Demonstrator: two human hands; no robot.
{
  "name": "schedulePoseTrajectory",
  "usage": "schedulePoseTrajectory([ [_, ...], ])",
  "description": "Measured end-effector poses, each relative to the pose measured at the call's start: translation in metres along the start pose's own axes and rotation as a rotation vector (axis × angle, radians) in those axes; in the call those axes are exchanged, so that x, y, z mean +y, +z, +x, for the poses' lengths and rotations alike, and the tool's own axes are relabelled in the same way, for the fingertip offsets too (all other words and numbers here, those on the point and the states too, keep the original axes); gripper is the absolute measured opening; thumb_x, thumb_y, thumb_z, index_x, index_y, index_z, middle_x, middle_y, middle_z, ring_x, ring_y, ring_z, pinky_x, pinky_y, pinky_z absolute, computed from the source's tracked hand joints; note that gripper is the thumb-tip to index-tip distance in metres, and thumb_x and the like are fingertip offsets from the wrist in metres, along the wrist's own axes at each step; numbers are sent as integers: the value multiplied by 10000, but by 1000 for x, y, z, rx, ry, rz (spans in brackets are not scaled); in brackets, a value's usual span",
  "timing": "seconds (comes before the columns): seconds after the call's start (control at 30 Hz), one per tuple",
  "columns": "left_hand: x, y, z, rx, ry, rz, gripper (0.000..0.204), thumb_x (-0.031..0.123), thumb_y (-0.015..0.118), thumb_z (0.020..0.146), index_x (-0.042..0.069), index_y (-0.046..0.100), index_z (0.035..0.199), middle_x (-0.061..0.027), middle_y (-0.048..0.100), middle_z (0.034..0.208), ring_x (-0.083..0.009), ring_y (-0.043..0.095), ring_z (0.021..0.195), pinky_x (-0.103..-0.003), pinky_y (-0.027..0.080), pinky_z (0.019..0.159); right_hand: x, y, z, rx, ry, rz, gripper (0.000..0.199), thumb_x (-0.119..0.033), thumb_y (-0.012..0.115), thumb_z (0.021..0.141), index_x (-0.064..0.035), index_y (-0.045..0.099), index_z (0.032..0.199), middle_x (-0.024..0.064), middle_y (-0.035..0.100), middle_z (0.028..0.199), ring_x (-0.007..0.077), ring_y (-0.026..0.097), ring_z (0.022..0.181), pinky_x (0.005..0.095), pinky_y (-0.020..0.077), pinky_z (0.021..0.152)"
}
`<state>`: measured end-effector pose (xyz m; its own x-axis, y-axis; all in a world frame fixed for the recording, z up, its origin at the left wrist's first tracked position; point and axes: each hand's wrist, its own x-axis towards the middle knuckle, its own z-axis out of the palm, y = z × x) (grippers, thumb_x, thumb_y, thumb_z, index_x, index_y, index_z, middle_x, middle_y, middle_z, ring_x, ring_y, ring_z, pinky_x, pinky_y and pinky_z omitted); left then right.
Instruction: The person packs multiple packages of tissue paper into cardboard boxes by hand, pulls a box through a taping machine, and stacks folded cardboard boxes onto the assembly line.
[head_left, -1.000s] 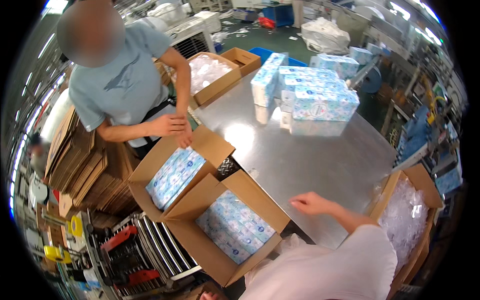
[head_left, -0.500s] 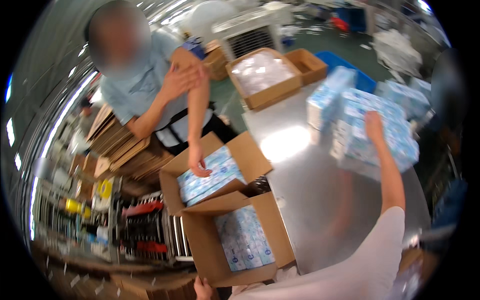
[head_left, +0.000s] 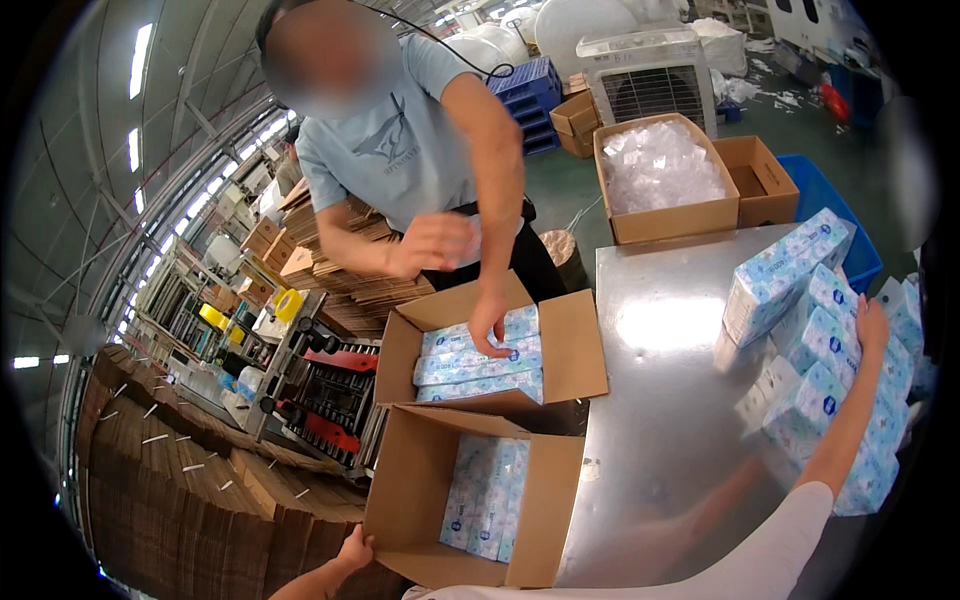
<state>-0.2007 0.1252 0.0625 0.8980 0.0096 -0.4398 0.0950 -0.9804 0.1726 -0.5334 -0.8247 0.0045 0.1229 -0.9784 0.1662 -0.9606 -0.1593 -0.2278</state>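
My left hand [head_left: 356, 548] grips the near left edge of an open cardboard box [head_left: 408, 492]. Wrapped packs [head_left: 487, 495], blue and white like tissue packs, lie side by side in its bottom. At the right of the metal table, my right hand [head_left: 872, 328] curls its fingers over a tilted cluster of the same tissue packs [head_left: 822, 345]; its fingertips are partly hidden. One more pack [head_left: 785, 275] stands just left of that cluster. Beyond my box, a co-worker's hand [head_left: 489, 325] reaches down onto packs in a second open box [head_left: 572, 350].
The shiny metal table [head_left: 660, 430] fills the middle right. A box of clear plastic wrap [head_left: 665, 165], a smaller carton [head_left: 757, 180] and a blue bin [head_left: 850, 235] stand past its far end. Flattened cardboard [head_left: 190, 480] is stacked at left, beside a roller rack [head_left: 325, 395].
The view has swung left, shifting the scene. Under my right hand the packs have tilted and spread apart. The co-worker's raised hand has come down from the other arm. My left hand stays on the box.
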Motion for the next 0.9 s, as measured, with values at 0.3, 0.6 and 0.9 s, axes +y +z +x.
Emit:
schedulePoseTrajectory([
  [0.3,155,-34,15,540,796,100,426,137,661,787,-34,501,1144,-238,543,1128,-392,504,1066,-437,410,914,-35,21,-52,-150,-205,-82,510,-396,379,886,27,657,832,246,637,858,427,602,824,494,440,803],
  [0.6,332,130,-98,-6,2306,206,703,304,677,729,237,357,1352,-190,219,1466,-409,210,1346,-629,286,964,-148,-68,-359,-550,-862,-170,432,-347,421,864,-63,681,667,182,644,704,368,615,686,483,455,676],
  [0.9,367,183,-116,-685,1700,-296,931,469,666,759,103,159,1448,-258,98,1475,-427,65,1372,-510,169,1087,70,-142,-487,-249,678,2001,480,-341,356,970,25,447,1266,135,451,1301,260,439,1183,364,349,994],
])
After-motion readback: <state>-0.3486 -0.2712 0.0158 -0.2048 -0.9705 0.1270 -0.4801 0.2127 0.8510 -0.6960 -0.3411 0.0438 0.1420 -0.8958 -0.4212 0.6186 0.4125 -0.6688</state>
